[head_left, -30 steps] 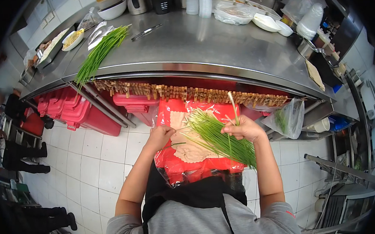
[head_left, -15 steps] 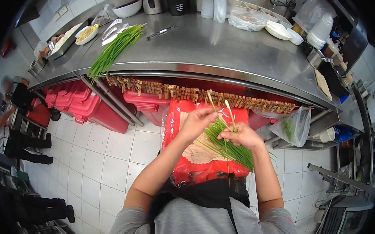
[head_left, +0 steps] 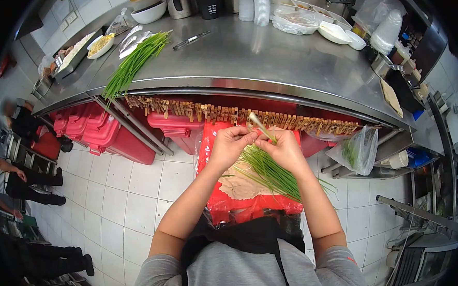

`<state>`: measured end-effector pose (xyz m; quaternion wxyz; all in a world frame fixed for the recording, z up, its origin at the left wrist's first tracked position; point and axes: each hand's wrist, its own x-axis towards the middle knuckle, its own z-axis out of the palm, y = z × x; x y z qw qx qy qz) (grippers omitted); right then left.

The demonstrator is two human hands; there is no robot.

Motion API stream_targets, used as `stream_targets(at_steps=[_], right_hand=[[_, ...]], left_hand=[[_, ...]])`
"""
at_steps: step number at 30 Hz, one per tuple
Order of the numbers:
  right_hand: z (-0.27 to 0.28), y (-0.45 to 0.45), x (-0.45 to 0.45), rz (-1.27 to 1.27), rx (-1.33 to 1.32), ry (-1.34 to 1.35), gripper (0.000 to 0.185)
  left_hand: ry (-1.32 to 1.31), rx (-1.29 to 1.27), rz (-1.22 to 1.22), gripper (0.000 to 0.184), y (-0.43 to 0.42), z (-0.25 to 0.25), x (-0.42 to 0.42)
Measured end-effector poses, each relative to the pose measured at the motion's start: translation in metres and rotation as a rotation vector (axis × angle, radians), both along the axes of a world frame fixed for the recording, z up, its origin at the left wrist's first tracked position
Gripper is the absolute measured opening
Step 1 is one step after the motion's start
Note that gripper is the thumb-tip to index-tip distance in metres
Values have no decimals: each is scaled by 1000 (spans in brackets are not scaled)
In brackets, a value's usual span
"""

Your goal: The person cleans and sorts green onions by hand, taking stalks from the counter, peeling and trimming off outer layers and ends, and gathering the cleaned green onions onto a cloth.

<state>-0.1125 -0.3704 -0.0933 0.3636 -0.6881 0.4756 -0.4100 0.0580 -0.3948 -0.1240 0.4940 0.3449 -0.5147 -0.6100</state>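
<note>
In front of my body both hands meet over a red plastic bag. My right hand grips spring onions, their pale ends pointing up and forward. Close against it, my left hand has thumb and fingers pinched together near the same stalks; what lies in that pinch is hidden. Below my right hand, a loose bunch of long green spring onions rests across the bag. A crumpled tan sheet lies under part of the bunch.
Ahead is a steel counter, with another green bunch and a pen on it. Wooden clothespins line its underside. Red lidded bins stand beneath. At far left are people's legs.
My hands have come together, the right moving left toward the left. The separate stalks held between them now show as one pale-ended cluster. The view has shifted slightly.
</note>
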Motion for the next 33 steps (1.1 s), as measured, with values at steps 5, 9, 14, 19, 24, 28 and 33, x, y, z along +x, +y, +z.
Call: stream_targets(at_steps=[5, 9, 14, 19, 24, 28, 33], right_hand=[[7, 0, -9, 121, 428, -533, 11], [6, -3, -19, 132, 397, -776, 12], [16, -8, -15, 94, 217, -714, 14], [19, -11, -7, 61, 181, -769, 14], [30, -9, -10, 14, 171, -895, 16], [31, -12, -14, 30, 125, -928, 17], [39, -11, -19, 2, 70, -966, 17]], left_hand=[[316, 142, 36, 14, -2, 3, 7], [-408, -90, -91, 28, 3, -16, 25], [-565, -221, -250, 44, 24, -22, 20], [-67, 16, -406, 42, 31, -5, -1], [-25, 118, -467, 38, 29, -9, 4], [111, 235, -510, 34, 35, -17, 10], [78, 267, -504, 28, 38, -27, 20]])
